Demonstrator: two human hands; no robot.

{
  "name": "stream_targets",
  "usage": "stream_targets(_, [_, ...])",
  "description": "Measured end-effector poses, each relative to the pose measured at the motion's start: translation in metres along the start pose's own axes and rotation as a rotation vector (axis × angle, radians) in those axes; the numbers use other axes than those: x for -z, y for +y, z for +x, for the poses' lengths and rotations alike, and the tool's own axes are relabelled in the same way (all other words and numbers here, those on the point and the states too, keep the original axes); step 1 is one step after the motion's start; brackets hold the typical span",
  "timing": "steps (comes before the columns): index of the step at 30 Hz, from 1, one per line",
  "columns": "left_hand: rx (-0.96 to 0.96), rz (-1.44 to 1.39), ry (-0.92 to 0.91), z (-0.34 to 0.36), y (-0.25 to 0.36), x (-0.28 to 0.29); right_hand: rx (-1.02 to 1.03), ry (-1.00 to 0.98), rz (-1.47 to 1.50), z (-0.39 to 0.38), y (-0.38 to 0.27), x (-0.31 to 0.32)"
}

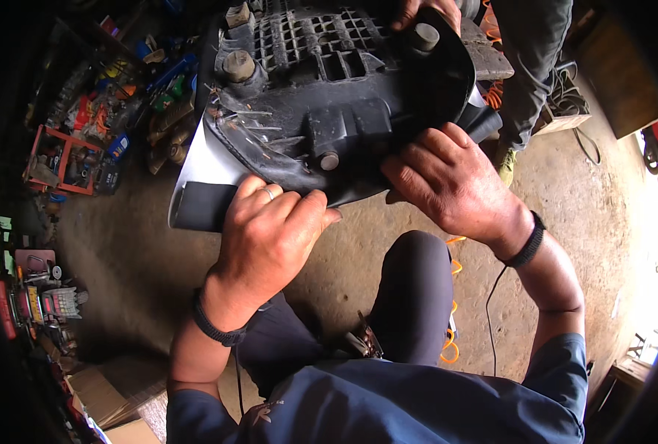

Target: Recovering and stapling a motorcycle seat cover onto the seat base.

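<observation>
A black plastic seat base [270,96], like that of a motorcycle seat, lies with its ribbed, latticed underside up. Several round rubber feet stick out of it, one a worn grey foot [239,66] at its left. Around the rim goes a black seat cover [207,206] whose pale backing shows at the left. My left hand [266,229] is closed on the near edge of this cover, left of the middle, thumb pointing right. My right hand [455,181] grips the cover's near right edge, its fingertips partly hidden. Another person's hand [425,10] rests on the far right of the base.
A wooden board [488,52] shows beyond the base, near the other person's leg [532,66]. An orange coiled hose [453,348] hangs by my right knee [414,288]. Tools and a red open-sided crate [62,159] crowd the left; a cardboard box [107,388] stands lower left.
</observation>
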State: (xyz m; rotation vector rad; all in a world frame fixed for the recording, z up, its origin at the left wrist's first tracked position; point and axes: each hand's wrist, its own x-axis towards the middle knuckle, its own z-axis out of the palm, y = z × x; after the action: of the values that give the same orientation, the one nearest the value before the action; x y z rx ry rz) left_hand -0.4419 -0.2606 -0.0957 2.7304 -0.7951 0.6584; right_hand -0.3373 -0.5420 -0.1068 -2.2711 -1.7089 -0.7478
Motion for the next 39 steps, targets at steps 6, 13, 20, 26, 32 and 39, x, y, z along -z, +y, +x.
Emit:
stream_targets(6, [-0.021, -0.016, -0.057, -0.002, -0.004, 0.005, -0.008, -0.072, 0.102, 0.011, 0.008, 0.022])
stream_targets(13, [-0.083, 0.077, -0.131, -0.002, 0.006, 0.003, 0.116, -0.191, 0.127, 0.005, 0.017, 0.035])
stream_targets(20, [-0.1, -0.204, -0.042, -0.003, -0.015, 0.003, 0.109, -0.118, 0.158, -0.004, 0.017, 0.035])
stream_targets(26, [-0.038, -0.109, -0.022, -0.001, 0.006, 0.006, 0.044, -0.116, 0.149, -0.01, 0.009, 0.035])
stream_targets(32, [-0.253, 0.13, 0.119, 0.001, 0.01, 0.003, 0.046, -0.08, 0.031, -0.011, 0.001, 0.035])
stream_targets(39, [-0.084, 0.056, 0.221, -0.018, 0.009, -0.027, 0.048, -0.078, 0.061, -0.014, -0.001, 0.039])
